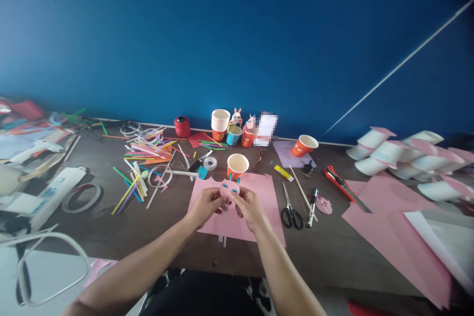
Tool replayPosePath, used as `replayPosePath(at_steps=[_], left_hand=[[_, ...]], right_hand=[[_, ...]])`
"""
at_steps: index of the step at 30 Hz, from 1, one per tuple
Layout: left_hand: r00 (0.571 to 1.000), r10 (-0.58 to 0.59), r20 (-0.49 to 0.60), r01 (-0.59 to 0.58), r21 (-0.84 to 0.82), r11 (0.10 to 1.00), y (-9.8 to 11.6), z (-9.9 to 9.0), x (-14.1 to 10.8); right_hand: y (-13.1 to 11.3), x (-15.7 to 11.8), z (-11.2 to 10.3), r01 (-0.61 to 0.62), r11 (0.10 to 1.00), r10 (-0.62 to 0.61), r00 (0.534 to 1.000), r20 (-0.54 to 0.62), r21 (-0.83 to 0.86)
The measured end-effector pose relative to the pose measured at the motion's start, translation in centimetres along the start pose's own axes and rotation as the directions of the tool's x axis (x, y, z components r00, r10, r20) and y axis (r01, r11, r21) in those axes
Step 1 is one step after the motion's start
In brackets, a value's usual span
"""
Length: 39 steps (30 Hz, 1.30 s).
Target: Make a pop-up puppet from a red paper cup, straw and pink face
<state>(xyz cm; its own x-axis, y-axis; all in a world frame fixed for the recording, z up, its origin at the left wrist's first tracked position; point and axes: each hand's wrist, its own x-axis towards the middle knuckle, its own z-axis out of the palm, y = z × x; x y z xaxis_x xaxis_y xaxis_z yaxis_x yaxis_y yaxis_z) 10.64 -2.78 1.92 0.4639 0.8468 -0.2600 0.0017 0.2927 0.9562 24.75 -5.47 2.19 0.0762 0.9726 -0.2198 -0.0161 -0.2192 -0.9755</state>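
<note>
Between both hands is a small pink paper face point(229, 188) with blue eye shapes and two dark blue strips sticking up like antennae. My left hand point(209, 206) pinches its left edge, and my right hand point(249, 207) grips the right edge. Beneath them lies a pink paper sheet point(266, 202) on the dark table. Just beyond the face stands an orange paper cup point(238, 165) with a white inside. To the right of the sheet rest black-handled scissors point(292, 213), a marker point(313, 207) and a thin wooden stick point(301, 190).
Colourful straws and strips point(148, 150) spread over the left side, near a tape roll point(210, 163) and a power strip point(59, 192). Stacked cups point(220, 123) stand by the blue wall. A red utility knife point(342, 185), pink sheets point(392, 227) and white cups point(374, 163) lie right.
</note>
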Motion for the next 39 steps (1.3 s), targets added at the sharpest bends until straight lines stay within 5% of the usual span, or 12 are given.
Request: replayPosePath(at_steps=[16, 29, 36, 39], left_hand=[[0.992, 0.0, 0.129, 0.019, -0.147, 0.989, -0.5, -0.2, 0.0], [0.998, 0.031, 0.058, -0.027, -0.062, 0.998, 0.5, -0.1, -0.2], [0.956, 0.289, 0.051, -0.293, 0.091, 0.952, 1.2, -0.2, -0.6], [0.82, 0.56, 0.12, -0.572, 0.23, 0.788, 2.6, -0.4, -1.4]], right_hand=[[0.2, 0.5, -0.7, 0.037, 0.994, -0.042, 0.998, -0.049, -0.101], [-0.9, 0.1, -0.4, 0.116, 0.966, -0.136, 0.988, -0.071, -0.229], [-2.6, -2.0, -0.3, 0.307, 0.936, -0.306, 0.952, 0.034, -0.174], [-3.5, -3.4, -0.3, 0.487, 0.832, -0.496, 0.867, 0.036, -0.266]])
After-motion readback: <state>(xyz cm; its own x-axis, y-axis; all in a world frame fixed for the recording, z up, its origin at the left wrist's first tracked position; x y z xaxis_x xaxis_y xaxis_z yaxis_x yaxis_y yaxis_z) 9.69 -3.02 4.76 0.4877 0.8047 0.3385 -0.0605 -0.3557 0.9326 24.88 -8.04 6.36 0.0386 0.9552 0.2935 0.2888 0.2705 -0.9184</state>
